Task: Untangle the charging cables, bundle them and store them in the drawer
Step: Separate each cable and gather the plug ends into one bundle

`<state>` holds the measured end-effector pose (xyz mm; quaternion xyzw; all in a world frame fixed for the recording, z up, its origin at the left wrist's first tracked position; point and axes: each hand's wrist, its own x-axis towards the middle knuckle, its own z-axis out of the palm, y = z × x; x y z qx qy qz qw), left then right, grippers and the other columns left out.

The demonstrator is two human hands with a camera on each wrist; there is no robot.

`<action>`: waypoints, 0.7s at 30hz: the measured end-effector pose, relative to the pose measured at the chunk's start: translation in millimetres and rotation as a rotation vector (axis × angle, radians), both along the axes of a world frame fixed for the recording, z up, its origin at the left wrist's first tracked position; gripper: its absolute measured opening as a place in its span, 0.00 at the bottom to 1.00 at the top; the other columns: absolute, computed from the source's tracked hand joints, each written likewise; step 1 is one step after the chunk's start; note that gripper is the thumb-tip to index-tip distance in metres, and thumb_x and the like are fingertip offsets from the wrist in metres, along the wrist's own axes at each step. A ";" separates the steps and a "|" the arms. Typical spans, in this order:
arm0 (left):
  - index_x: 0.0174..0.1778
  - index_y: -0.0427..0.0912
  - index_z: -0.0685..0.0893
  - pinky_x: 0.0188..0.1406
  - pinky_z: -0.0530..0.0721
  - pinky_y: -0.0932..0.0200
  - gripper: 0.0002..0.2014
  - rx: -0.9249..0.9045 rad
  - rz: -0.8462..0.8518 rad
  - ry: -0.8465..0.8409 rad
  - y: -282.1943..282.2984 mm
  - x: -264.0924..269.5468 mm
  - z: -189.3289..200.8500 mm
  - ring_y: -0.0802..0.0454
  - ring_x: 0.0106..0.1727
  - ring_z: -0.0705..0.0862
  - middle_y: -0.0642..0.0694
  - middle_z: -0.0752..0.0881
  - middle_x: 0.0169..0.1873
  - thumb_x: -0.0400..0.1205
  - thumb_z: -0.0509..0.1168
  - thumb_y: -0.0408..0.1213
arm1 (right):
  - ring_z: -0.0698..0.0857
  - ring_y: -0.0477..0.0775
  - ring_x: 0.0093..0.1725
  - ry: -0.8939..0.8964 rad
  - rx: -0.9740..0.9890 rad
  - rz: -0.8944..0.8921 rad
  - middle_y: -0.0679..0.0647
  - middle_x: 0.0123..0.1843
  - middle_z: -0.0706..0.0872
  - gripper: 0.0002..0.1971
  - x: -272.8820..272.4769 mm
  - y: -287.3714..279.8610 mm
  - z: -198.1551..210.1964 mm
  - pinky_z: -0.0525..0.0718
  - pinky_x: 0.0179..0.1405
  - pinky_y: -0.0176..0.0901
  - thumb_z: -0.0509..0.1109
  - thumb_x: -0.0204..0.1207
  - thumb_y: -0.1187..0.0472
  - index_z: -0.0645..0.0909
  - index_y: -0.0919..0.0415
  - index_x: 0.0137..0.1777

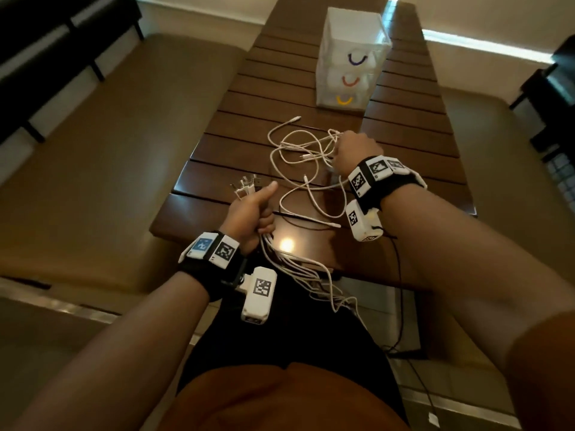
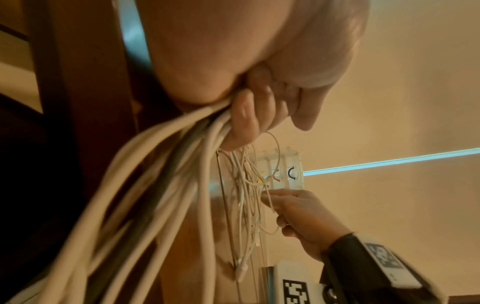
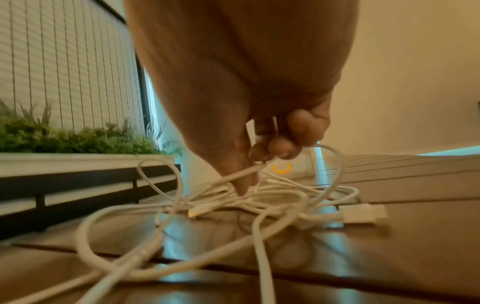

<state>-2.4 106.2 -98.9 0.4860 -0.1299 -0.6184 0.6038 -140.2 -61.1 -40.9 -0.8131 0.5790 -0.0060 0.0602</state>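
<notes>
Cables sprawl in loops mid-frame on the table, running down-left to the left hand, fisted round their gathered plug ends. Right hand, nearer the tangle, pinches one strand at its right edge.

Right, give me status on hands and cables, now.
Left hand grips a bunch of cables, plugs up. Right hand pinches a strand in the tangle on the table. Drawer unit shut; nothing blocking it.

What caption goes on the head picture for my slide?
Left hand grips gathered cable ends while right hand picks at tangled cables on the table.
</notes>
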 end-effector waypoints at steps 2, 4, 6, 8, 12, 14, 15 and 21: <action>0.25 0.49 0.62 0.10 0.55 0.68 0.22 0.000 0.020 0.032 -1.4 0.1 -1.5 0.61 0.12 0.55 0.55 0.58 0.13 0.84 0.64 0.40 | 0.83 0.64 0.61 0.051 0.027 0.079 0.57 0.64 0.85 0.14 4.2 -8.1 -9.1 0.83 0.59 0.53 0.69 0.76 0.56 0.85 0.54 0.60; 0.24 0.50 0.63 0.10 0.54 0.68 0.23 0.004 0.031 0.055 -2.7 0.2 -1.9 0.61 0.12 0.55 0.55 0.58 0.13 0.84 0.65 0.39 | 0.83 0.64 0.62 0.067 0.092 0.100 0.57 0.63 0.84 0.15 7.0 -11.6 -19.0 0.82 0.60 0.53 0.68 0.77 0.53 0.84 0.56 0.60; 0.24 0.50 0.62 0.11 0.54 0.68 0.24 0.012 0.043 0.067 -3.5 0.8 -3.0 0.61 0.12 0.55 0.55 0.58 0.13 0.84 0.65 0.40 | 0.85 0.66 0.56 0.042 0.113 0.073 0.59 0.54 0.87 0.13 8.0 -15.7 -27.7 0.83 0.51 0.51 0.65 0.78 0.54 0.85 0.60 0.56; 0.22 0.50 0.63 0.11 0.54 0.68 0.24 0.008 0.045 0.078 -3.7 1.4 -3.8 0.61 0.11 0.55 0.55 0.58 0.12 0.84 0.64 0.40 | 0.87 0.66 0.50 -0.040 0.065 0.040 0.59 0.48 0.89 0.11 7.9 -19.2 -29.0 0.82 0.44 0.48 0.64 0.77 0.56 0.87 0.59 0.49; 0.16 0.49 0.69 0.11 0.54 0.68 0.27 -0.002 0.018 0.086 -4.3 2.4 -5.3 0.61 0.11 0.56 0.56 0.59 0.12 0.84 0.64 0.40 | 0.87 0.57 0.53 -0.217 0.106 0.020 0.53 0.49 0.91 0.08 0.1 -12.5 -12.8 0.83 0.54 0.44 0.74 0.73 0.54 0.92 0.55 0.48; 0.15 0.48 0.70 0.11 0.54 0.67 0.28 -0.006 0.011 0.086 -4.0 2.7 -5.3 0.61 0.11 0.56 0.56 0.59 0.12 0.85 0.63 0.40 | 0.85 0.50 0.50 -0.350 0.095 -0.024 0.49 0.45 0.89 0.06 -9.1 -12.9 -2.2 0.81 0.52 0.40 0.78 0.70 0.54 0.92 0.53 0.45; 0.16 0.49 0.69 0.11 0.54 0.67 0.27 -0.005 0.014 0.087 -4.1 2.8 -5.1 0.61 0.11 0.56 0.56 0.59 0.12 0.85 0.63 0.40 | 0.85 0.48 0.49 -0.402 0.084 -0.032 0.48 0.44 0.88 0.06 -13.7 -12.0 4.3 0.81 0.51 0.39 0.79 0.70 0.53 0.92 0.52 0.45; 0.24 0.50 0.62 0.13 0.53 0.66 0.24 0.000 0.023 -0.004 -4.7 -3.7 0.8 0.61 0.13 0.57 0.55 0.60 0.14 0.84 0.66 0.43 | 0.80 0.45 0.38 -0.580 -0.102 -0.011 0.48 0.34 0.82 0.07 -43.1 -0.9 41.2 0.74 0.39 0.36 0.79 0.69 0.56 0.90 0.57 0.44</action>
